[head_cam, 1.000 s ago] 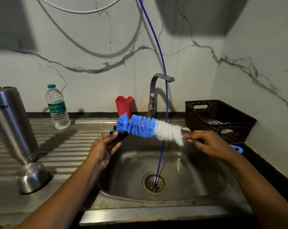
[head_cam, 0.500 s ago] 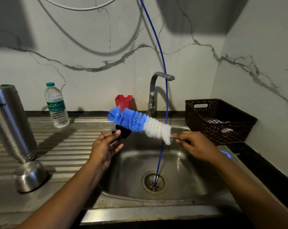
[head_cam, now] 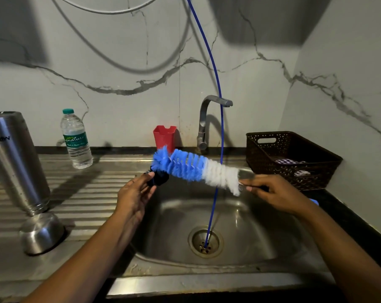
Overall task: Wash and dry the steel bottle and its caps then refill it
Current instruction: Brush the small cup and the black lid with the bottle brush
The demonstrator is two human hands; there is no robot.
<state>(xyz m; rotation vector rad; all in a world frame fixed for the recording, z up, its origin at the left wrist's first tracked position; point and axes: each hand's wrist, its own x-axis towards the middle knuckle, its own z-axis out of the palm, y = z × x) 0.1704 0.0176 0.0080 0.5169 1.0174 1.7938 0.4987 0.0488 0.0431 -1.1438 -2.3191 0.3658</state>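
My right hand (head_cam: pixel 274 194) grips the handle of a blue-and-white bottle brush (head_cam: pixel 193 170) held level over the sink (head_cam: pixel 261 237). My left hand (head_cam: pixel 135 193) holds a small black cap (head_cam: pixel 158 179) just under the brush's blue tip. The steel bottle (head_cam: pixel 14 158) stands upside down on the ribbed drainboard at the far left. A rounded steel cap (head_cam: pixel 41 232) lies in front of it, dome up.
A plastic water bottle (head_cam: pixel 76 139) and a red cup (head_cam: pixel 164 136) stand by the back wall. The tap (head_cam: pixel 209 119) rises behind the sink. A thin blue hose (head_cam: pixel 218 138) runs down into the drain. A dark basket (head_cam: pixel 292 158) with cloths sits on the right.
The brush moved left then back right a little, still over the sink. My left hand keeps the black cap against the blue bristles.
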